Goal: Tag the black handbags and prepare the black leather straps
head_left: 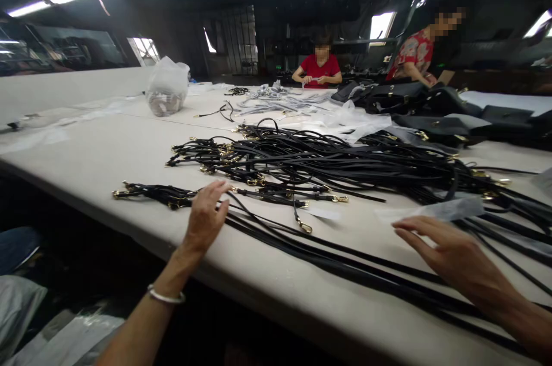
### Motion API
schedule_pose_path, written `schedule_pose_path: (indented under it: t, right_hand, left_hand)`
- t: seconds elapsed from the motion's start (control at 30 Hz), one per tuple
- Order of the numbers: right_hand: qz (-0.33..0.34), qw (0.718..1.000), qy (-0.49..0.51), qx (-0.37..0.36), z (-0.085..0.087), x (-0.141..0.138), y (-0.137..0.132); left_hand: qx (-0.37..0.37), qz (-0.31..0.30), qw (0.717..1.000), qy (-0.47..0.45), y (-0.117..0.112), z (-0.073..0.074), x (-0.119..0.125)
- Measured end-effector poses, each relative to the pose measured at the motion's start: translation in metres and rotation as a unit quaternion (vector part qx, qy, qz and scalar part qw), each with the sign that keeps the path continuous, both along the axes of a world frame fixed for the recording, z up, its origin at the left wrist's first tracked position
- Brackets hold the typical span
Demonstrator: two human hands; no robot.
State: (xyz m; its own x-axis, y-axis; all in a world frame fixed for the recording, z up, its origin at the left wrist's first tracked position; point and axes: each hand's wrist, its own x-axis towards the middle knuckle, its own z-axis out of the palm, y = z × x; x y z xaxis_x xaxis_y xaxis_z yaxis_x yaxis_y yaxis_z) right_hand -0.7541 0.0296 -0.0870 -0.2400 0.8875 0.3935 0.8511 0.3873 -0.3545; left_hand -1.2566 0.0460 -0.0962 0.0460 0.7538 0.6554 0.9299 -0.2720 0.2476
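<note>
My left hand (pixel 206 217) is over a narrow bundle of black straps (pixel 157 194) with gold clasps near the table's front edge. Its thumb stands apart from the fingers, and the palm side is hidden. From beside it, long black straps (pixel 328 254) run along the edge to the lower right. Above those straps, my right hand (pixel 452 254) has its fingers stretched out with nothing visibly gripped. Just behind its fingertips lies a clear plastic sleeve (pixel 457 209). A large heap of black straps (pixel 319 159) with gold snap hooks spreads beyond both hands.
A plastic bag (pixel 167 90) stands at the far left of the pale table (pixel 103 141). Grey wrapped straps (pixel 276 102) lie farther back. Black bags (pixel 397 96) are piled at right. A person in red (pixel 321 68) works across the table; another person (pixel 416 55) stands farther right.
</note>
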Motion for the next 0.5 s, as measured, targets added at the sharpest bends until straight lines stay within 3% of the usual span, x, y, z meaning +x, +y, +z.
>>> schedule_pose_path:
  t: [0.13, 0.23, 0.3, 0.37, 0.4, 0.5]
  right_hand:
    - [0.053, 0.992, -0.115, -0.025, 0.000, -0.086, 0.068]
    - [0.039, 0.986, -0.155, -0.055, -0.012, -0.105, 0.100]
    - [0.034, 0.983, -0.167, -0.069, -0.018, -0.102, 0.110]
    - [0.037, 0.982, -0.167, -0.078, -0.018, -0.096, 0.111]
    - [0.040, 0.982, -0.164, -0.080, -0.016, -0.092, 0.107]
    - [0.050, 0.990, -0.116, -0.056, 0.001, -0.087, 0.078]
  left_hand:
    - [0.023, -0.125, 0.991, -0.048, -0.054, -0.020, 0.083]
    - [-0.032, -0.176, 0.976, -0.125, -0.092, -0.025, 0.118]
    - [-0.099, -0.201, 0.948, -0.224, -0.110, -0.022, 0.132]
    - [-0.212, -0.210, 0.888, -0.349, -0.121, -0.017, 0.145]
    - [-0.275, -0.209, 0.841, -0.417, -0.123, -0.014, 0.151]
    - [-0.394, -0.205, 0.650, -0.616, -0.115, -0.009, 0.176]
